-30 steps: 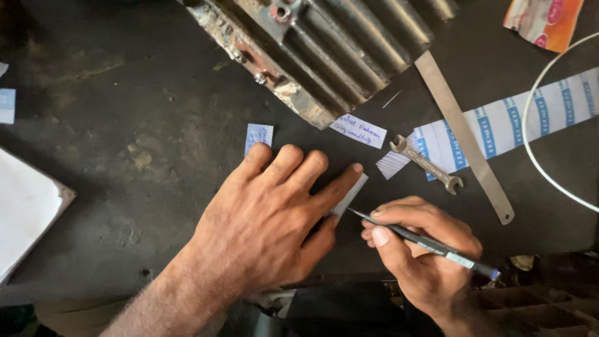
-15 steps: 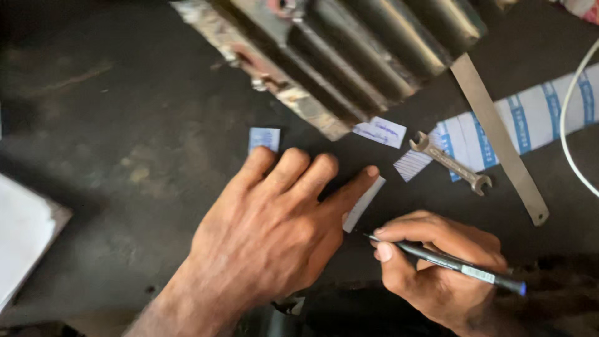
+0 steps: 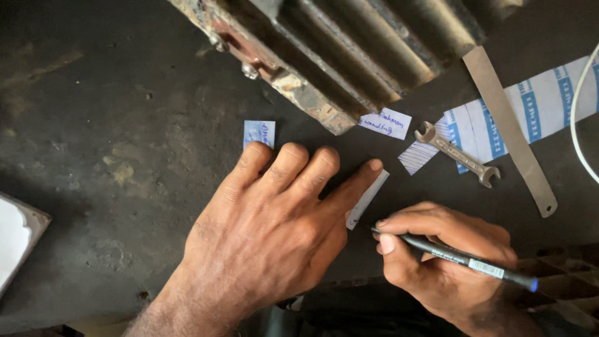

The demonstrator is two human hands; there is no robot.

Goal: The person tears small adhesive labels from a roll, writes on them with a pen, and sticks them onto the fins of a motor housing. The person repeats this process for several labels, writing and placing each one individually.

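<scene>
— What's around you there?

— A dark, grimy workbench (image 3: 112,125), stained and scuffed. At the top sits a rusty finned metal casing (image 3: 337,56). Right of it lie a small open-ended spanner (image 3: 458,155), a flat metal strip (image 3: 508,128) and a white paper with blue stripes (image 3: 549,103). A written-on white label (image 3: 385,123) sits just under the casing, a small blue-inked slip (image 3: 259,133) lies above my knuckles, and a white wire (image 3: 577,131) curves in at the right edge.

— And your hands?

— My left hand (image 3: 274,231) lies flat, fingers spread and released, holding nothing, just pressing down on a narrow white paper slip (image 3: 368,196). The slip pokes out from under my forefinger, tilted, near the bench's front edge. My right hand (image 3: 443,256) is closed in a writing grip around a black pen (image 3: 455,254), the point aimed at the slip's lower end.

— Is the nib touching the paper?

— I can't quite say; the tip is half hidden by my thumb, so it may be just short of it.

— How do you write on something that small?

— I'd judge the trick is to keep the forefinger pinning the slip close to where the nib lands, so it can't skate on the bench. Light pressure, short strokes, and the heel of the pen hand resting down for steadiness. The surface is rough, so pressing hard could tear the paper.
</scene>
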